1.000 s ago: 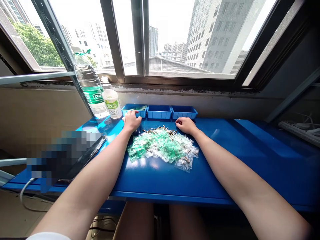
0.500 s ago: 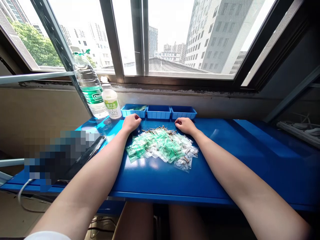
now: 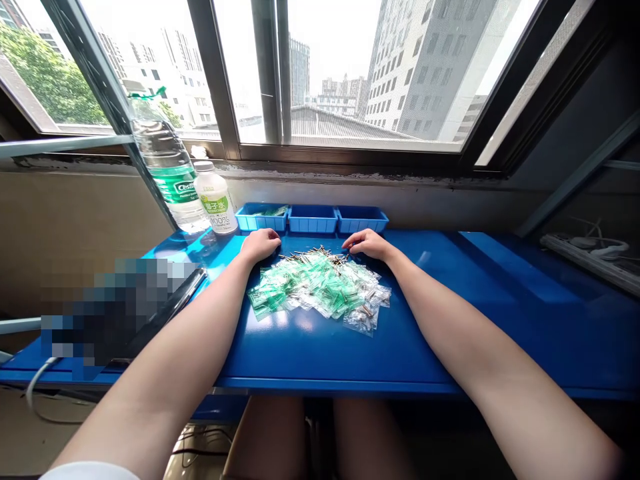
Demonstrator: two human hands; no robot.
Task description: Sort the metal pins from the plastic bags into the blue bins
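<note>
My left hand (image 3: 261, 245) rests on the table at the left of the pile, its fingers curled in a loose fist; no object shows in it. Opposite it, my right hand (image 3: 369, 244) lies with fingers partly stretched and apart, the tips close to a heap of metal screws (image 3: 323, 252). I see nothing held there. Between my forearms spreads a pile of small green-printed clear plastic bags (image 3: 305, 283). Clear bags with metal pieces inside (image 3: 367, 312) lie at the pile's right front.
Behind the hands stand a left blue bin (image 3: 261, 220) with green bags inside, a middle blue bin (image 3: 313, 221) and a right blue bin (image 3: 363, 220). A large water bottle (image 3: 170, 173) and a white bottle (image 3: 216, 200) stand back left. A dark, partly blurred device (image 3: 160, 320) lies left.
The fingers of my right hand have uncurled and reach left toward the screws. My left hand stays curled in place. The whole view has shifted slightly.
</note>
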